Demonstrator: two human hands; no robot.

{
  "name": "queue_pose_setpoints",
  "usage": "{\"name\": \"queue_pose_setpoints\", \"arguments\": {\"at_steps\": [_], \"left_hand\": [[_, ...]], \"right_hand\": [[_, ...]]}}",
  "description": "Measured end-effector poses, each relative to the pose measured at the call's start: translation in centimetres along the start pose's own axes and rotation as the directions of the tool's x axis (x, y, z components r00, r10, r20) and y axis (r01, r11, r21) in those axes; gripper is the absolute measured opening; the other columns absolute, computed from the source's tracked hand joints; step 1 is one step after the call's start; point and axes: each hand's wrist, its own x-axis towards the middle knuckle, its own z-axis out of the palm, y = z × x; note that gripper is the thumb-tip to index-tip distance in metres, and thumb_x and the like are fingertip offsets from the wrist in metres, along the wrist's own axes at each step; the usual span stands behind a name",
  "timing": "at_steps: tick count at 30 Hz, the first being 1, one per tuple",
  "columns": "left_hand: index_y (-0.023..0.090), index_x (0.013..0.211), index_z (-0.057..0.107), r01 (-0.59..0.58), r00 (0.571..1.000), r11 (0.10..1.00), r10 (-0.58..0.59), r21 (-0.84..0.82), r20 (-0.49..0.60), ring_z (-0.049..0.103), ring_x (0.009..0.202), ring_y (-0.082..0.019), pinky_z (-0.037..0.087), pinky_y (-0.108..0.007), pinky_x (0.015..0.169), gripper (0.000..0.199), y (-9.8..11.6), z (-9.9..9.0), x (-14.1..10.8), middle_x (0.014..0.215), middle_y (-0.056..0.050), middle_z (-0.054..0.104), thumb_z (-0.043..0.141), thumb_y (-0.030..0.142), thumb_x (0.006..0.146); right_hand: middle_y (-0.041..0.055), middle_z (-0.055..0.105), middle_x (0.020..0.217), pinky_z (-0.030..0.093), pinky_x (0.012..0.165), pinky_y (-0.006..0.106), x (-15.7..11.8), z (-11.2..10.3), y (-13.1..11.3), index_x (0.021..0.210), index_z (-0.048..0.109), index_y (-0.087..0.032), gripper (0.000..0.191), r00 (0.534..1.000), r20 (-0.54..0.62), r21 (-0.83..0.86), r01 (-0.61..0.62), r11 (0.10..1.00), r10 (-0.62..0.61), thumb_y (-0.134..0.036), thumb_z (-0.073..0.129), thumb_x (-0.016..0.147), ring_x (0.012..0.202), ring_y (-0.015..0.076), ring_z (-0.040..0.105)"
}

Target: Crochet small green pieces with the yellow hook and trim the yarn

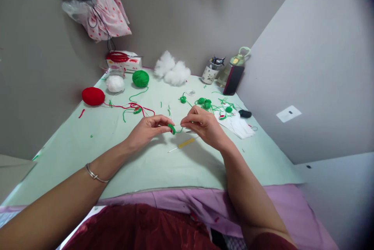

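Observation:
My left hand (156, 125) pinches a small green crochet piece (172, 128), which shows a little red on its edge. From that piece a green yarn strand (179, 131) curves across to my right hand (203, 123), whose thumb and fingers are closed on its end. A thin pale line also spans the gap between both hands; whether it is thread or a needle, I cannot tell. Below my right hand lies a crochet hook (186, 143) with a yellow handle. A metal tool (190, 131), partly hidden by that hand, lies just above the hook.
At the left are a red yarn ball (93, 96), a white ball (115, 83) and a green ball (140, 78). White stuffing (172, 69) sits by the wall. Several green crochet pieces (206, 103) lie right, near a phone (233, 80), a bottle (224, 74) and a pen jar (209, 74).

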Motion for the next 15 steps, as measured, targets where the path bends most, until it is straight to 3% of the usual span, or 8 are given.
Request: {"name": "queue_pose_setpoints", "arguments": {"at_steps": [7, 15], "left_hand": [[0.021, 0.094, 0.076, 0.011, 1.0, 1.0, -0.011, -0.015, 0.01, 0.065, 0.075, -0.016, 0.053, -0.029, 0.069, 0.018, -0.04, 0.08, -0.06, 0.087, -0.002, 0.075, 0.078, 0.033, 0.08], [0.021, 0.093, 0.077, 0.015, 0.998, 0.999, -0.012, -0.035, 0.069, 0.065, 0.077, -0.017, 0.053, -0.029, 0.07, 0.016, -0.04, -0.06, -0.18, 0.089, -0.002, 0.074, 0.076, 0.034, 0.082]], "right_hand": [[0.0011, 0.055, 0.084, 0.041, 0.068, 0.027, 0.0, 0.15, -0.01, 0.091, 0.075, -0.024, 0.012, 1.0, 0.022, -0.045, 0.013, 0.999, -0.012, -0.021, 0.065, 0.096, 0.077, 0.0139, 0.056], [0.0009, 0.056, 0.081, 0.043, 0.07, 0.028, 0.04, 0.66, 0.13, 0.093, 0.076, -0.025, 0.011, 0.998, 0.031, 0.064, 0.047, 0.997, -0.049, -0.025, 0.066, 0.096, 0.076, 0.0142, 0.056]]}}
